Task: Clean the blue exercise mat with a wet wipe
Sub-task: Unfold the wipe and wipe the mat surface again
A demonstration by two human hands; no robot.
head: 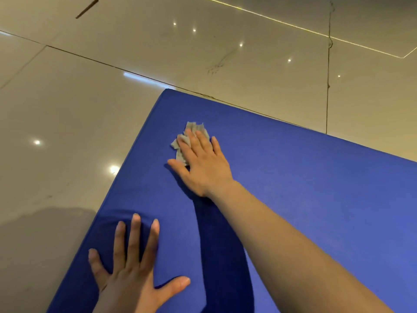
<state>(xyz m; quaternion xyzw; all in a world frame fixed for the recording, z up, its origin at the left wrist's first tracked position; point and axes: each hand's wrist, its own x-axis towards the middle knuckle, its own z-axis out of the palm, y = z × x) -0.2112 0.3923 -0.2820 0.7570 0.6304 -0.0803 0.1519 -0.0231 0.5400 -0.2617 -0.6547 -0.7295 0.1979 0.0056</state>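
Two hands work on the blue exercise mat (304, 188), which lies flat on the glossy tiled floor (67, 109) and fills the lower right of the view, its far corner pointing up and left.

At the left, the left hand (133, 267) lies flat near the mat's left edge, fingers spread and straight, palm pressing down; its grip is fully open and holds nothing. If this brace lifts or slides, the mat could probably creep across the smooth tiles under the wiping strokes.

Further right and farther away, the right hand (200, 161) lies flat with straight fingers on the wet wipe (184, 141), a crumpled grey wad near the far corner. Its grip is open too: the fingers press the wipe onto the mat and do not curl round it. Since only pressure keeps the wipe under the fingers, it may bunch further, roll out from beneath them, or be pushed over the near edge onto the floor. A bunched wipe also likely covers little surface, so strips could be missed.
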